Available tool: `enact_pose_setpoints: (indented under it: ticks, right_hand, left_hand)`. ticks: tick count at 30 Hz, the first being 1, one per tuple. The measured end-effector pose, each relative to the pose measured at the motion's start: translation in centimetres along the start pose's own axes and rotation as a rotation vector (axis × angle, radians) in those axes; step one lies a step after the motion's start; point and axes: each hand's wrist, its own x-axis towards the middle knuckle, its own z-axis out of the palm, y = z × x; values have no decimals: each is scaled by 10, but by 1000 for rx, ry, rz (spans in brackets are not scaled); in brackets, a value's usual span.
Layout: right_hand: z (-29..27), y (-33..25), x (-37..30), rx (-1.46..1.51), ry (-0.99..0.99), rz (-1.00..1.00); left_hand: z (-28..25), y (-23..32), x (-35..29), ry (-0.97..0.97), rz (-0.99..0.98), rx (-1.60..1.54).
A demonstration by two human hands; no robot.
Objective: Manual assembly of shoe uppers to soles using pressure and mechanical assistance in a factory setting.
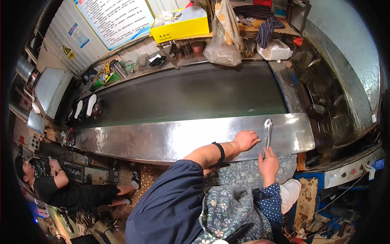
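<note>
Floral apron (pixel 223 207), right hand (pixel 269 164) gripping pincers (pixel 269 132), left hand (pixel 245 140) curled, contents unclear, belt (pixel 195 93), yellow box (pixel 180 31) beyond

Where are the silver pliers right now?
In the head view, right of centre: the silver pliers are in the right hand, over the shiny metal counter, right of the left hand.

A yellow box (pixel 180 31) sits near a clear plastic bag (pixel 222 53). A large poster (pixel 115 20) hangs on the wall (pixel 61 24). At far left, a person in black (pixel 46 189).
</note>
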Motion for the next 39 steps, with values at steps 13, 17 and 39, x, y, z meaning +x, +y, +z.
enact_pose_setpoints:
  ticks: [13,17,39]
  right_hand:
    - [-8,1,-17,80,86,-34]
    - [-20,5,-37,119,123,-86]
    - [-12,-9,0,71,96,-100]
  left_hand:
    - [-22,-30,-43,74,-160,-524]
    - [-95,-58,-110,113,-107,-166]
    - [-195,-372,-210,1384,-1323,-635]
